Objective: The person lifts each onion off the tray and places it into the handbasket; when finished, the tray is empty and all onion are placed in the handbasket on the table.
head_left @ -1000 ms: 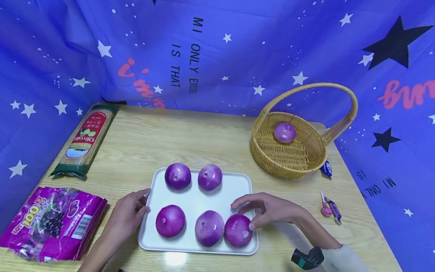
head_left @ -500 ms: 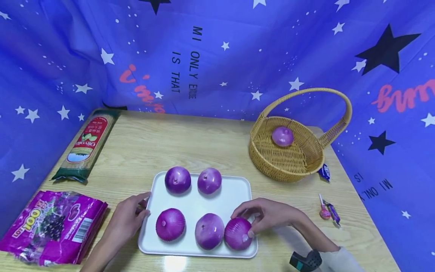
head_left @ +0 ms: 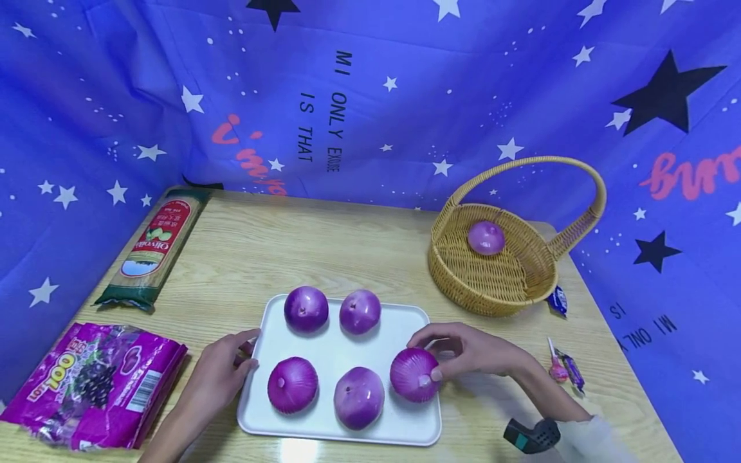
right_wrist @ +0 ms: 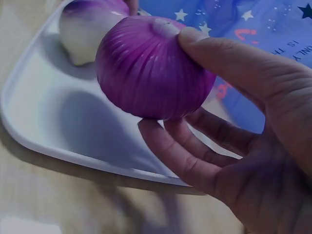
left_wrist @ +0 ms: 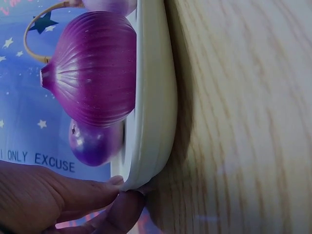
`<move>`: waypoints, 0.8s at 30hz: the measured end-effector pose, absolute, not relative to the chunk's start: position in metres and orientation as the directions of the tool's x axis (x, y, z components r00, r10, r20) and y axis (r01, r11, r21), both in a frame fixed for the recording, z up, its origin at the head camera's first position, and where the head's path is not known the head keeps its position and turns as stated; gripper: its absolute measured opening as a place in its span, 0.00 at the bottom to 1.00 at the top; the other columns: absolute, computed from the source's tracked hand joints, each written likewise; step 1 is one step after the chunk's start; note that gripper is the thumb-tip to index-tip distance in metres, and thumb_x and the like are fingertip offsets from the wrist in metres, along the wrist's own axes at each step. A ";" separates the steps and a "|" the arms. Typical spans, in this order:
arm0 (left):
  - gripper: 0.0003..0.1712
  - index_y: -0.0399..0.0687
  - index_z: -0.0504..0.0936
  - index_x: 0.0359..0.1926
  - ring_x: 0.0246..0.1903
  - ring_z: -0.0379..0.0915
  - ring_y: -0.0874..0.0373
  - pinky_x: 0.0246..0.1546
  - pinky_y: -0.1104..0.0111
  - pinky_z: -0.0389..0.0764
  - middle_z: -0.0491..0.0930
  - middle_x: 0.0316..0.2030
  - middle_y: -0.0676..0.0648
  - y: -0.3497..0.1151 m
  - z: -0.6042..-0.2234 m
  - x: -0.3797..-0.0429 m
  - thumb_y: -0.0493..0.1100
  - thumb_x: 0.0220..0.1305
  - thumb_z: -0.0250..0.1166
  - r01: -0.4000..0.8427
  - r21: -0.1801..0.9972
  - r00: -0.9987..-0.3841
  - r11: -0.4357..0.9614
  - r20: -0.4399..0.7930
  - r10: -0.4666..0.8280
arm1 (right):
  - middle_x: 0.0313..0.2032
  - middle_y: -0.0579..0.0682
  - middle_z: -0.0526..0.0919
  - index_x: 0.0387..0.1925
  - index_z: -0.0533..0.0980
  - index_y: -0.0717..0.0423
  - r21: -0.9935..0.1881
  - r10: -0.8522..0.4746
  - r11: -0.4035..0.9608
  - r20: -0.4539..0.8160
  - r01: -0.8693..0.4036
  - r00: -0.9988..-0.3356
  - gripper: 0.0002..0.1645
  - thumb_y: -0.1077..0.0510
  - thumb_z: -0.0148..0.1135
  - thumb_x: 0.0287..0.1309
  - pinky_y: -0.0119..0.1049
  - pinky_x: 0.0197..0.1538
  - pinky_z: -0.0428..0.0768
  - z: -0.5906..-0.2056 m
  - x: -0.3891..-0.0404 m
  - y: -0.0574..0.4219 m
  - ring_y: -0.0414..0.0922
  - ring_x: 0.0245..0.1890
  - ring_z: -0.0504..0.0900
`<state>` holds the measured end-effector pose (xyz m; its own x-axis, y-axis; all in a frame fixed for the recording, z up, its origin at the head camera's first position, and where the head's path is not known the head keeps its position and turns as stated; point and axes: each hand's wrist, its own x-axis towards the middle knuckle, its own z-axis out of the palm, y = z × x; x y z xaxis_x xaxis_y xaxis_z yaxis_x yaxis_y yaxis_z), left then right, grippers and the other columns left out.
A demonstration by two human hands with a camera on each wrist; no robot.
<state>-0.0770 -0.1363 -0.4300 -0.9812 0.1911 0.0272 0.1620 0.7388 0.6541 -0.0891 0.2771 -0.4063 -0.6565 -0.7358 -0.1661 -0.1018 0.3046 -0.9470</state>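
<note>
My right hand [head_left: 470,350] grips a ribbed purple onion [right_wrist: 153,70] between thumb and fingers, raised over the right end of the white tray [head_left: 399,431]. Its shadow falls on the tray in the right wrist view. My left hand [head_left: 219,370] pinches the tray's left rim, thumb on top and a finger beneath, as the left wrist view shows. Still on the tray are another ribbed onion [head_left: 292,384] at front left, a smoother pale-purple onion [head_left: 359,398] at front middle, and a dark onion [head_left: 306,310] and a lighter onion [head_left: 360,312] along the back.
A wicker basket [head_left: 457,292] with a tall handle stands at back right, one onion [head_left: 486,238] inside. Beside it lie a blue wrapper [head_left: 558,300], a lollipop [head_left: 557,366] and a purple candy [head_left: 572,372]. At left are a pasta pack [head_left: 153,247] and a purple candy bag [head_left: 95,386].
My right hand has closed on the front-right onion and lifted it off the tray, slightly away from the middle onion. My left hand stays at the rim.
</note>
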 end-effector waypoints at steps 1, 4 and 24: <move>0.28 0.38 0.73 0.51 0.28 0.73 0.59 0.29 0.67 0.74 0.78 0.31 0.45 -0.136 -0.430 -0.077 0.30 0.45 0.65 0.161 0.654 -0.981 0.739 0.025 0.191 | 0.50 0.51 0.72 0.52 0.69 0.52 -0.949 -0.731 0.301 -0.163 -0.099 -0.663 0.28 0.62 0.64 0.46 0.43 0.52 0.69 -0.403 -0.092 0.280 0.52 0.51 0.70; 0.28 0.38 0.73 0.51 0.28 0.73 0.59 0.29 0.67 0.74 0.78 0.31 0.45 -0.136 -0.429 -0.079 0.30 0.45 0.65 0.159 0.654 -0.981 0.740 0.023 0.190 | 0.51 0.53 0.70 0.53 0.68 0.54 -0.954 -0.718 0.284 -0.141 -0.101 -0.681 0.28 0.65 0.62 0.47 0.46 0.53 0.68 -0.393 -0.100 0.288 0.54 0.51 0.69; 0.27 0.39 0.73 0.50 0.28 0.73 0.61 0.27 0.73 0.74 0.77 0.30 0.47 -0.135 -0.431 -0.076 0.29 0.44 0.65 0.136 0.666 -0.985 0.733 0.010 0.173 | 0.57 0.58 0.56 0.62 0.57 0.53 -0.967 -0.362 0.250 -0.133 0.041 -0.923 0.31 0.64 0.53 0.56 0.47 0.47 0.72 -0.342 -0.167 0.382 0.51 0.51 0.70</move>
<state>-0.0762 -0.1351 -0.4309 -0.9849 0.1727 0.0103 0.1356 0.7333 0.6663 -0.1667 0.3815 -0.3423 -0.9226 -0.3623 -0.1326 0.0409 0.2499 -0.9674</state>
